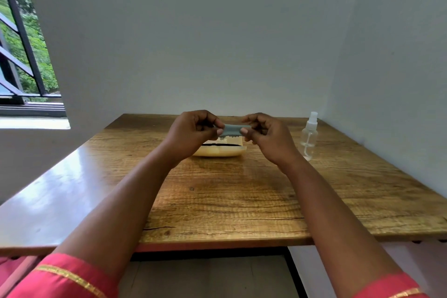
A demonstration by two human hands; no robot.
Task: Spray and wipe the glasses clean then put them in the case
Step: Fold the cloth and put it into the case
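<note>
A small grey wiping cloth [232,129] is stretched between both hands above the far middle of the wooden table [242,196]. My left hand [193,129] pinches its left end and my right hand [262,132] pinches its right end. Under the hands lies a cream-yellow glasses case [221,150], open, with a dark line across its inside that may be the glasses; my hands hide most of it. A clear spray bottle [309,136] with a white nozzle stands upright to the right of my right hand.
White walls close in the table at the back and right. A barred window [21,55] opens at the far left. The table's near edge runs across the lower view, with red sleeves [72,278] at the bottom corners.
</note>
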